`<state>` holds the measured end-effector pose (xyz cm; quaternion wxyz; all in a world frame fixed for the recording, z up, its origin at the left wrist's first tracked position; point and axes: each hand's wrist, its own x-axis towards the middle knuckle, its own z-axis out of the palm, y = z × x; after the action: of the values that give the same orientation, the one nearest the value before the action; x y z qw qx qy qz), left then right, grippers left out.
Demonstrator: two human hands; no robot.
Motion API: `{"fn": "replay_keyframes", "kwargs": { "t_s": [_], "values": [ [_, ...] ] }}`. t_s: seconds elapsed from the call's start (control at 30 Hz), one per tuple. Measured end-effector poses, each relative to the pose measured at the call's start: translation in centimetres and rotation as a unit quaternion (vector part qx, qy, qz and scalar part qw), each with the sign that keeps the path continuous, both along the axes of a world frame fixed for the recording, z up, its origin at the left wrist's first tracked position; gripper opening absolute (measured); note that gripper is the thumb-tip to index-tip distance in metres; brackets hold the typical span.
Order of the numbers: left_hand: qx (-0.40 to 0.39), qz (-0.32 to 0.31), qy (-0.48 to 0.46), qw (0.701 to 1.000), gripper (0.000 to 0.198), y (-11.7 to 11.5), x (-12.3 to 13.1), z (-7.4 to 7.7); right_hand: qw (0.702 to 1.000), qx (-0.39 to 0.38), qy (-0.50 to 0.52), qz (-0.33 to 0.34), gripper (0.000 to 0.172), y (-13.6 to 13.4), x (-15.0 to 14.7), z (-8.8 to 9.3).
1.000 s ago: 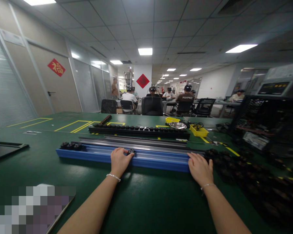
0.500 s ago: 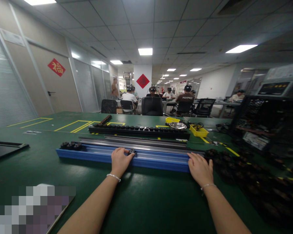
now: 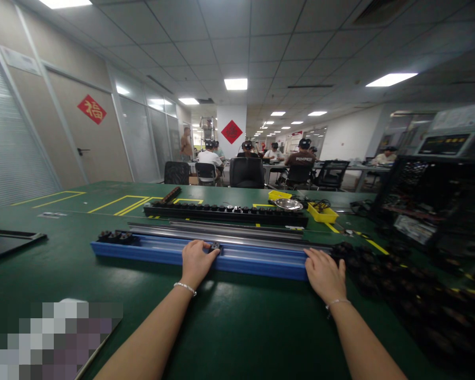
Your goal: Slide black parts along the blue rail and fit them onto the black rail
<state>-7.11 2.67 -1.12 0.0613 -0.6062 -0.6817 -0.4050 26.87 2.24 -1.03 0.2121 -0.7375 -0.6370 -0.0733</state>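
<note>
A long blue rail (image 3: 150, 252) lies across the green table (image 3: 237, 327) in front of me. My left hand (image 3: 196, 261) rests on its middle, fingers closed round a small black part (image 3: 212, 246) seated in the rail's channel. My right hand (image 3: 325, 274) lies on the rail's right end, fingers curled down over it; what is under them is hidden. More small black parts (image 3: 114, 237) sit at the rail's left end. A grey metal rail (image 3: 221, 232) lies just behind the blue one.
A black rail (image 3: 225, 212) loaded with parts lies farther back, with yellow bins (image 3: 322, 212) and a metal bowl (image 3: 287, 203). A heap of black parts (image 3: 399, 285) spreads at my right, below a black crate (image 3: 431, 200). A dark tray (image 3: 8, 243) is at left. People sit at far tables.
My left hand has crept slightly to the right along the blue rail with the black part. My right hand has stayed put.
</note>
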Motion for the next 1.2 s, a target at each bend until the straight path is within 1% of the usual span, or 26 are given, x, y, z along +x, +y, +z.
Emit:
{"fn": "replay_keyframes", "kwargs": {
  "t_s": [0.37, 0.7, 0.97, 1.2],
  "values": [
    [-0.008, -0.009, 0.005, 1.000, 0.023, -0.12, 0.18, 0.09, 1.000, 0.016, -0.026, 0.000, 0.048, 0.01, 0.04, -0.21],
    [-0.024, -0.011, -0.002, 1.000, 0.023, -0.09, 0.41, 0.37, 1.000, 0.011, -0.020, 0.001, 0.049, -0.15, -0.09, -0.01],
    [-0.020, -0.021, 0.010, 1.000, 0.022, -0.07, 0.46, 0.14, 1.000, 0.003, -0.021, 0.003, 0.049, -0.12, -0.04, 0.06],
    [-0.028, -0.007, 0.035, 0.999, 0.024, -0.31, 0.67, 0.21, 1.000, 0.011, -0.027, 0.002, 0.048, -0.03, 0.09, -0.11]
  ]
}}
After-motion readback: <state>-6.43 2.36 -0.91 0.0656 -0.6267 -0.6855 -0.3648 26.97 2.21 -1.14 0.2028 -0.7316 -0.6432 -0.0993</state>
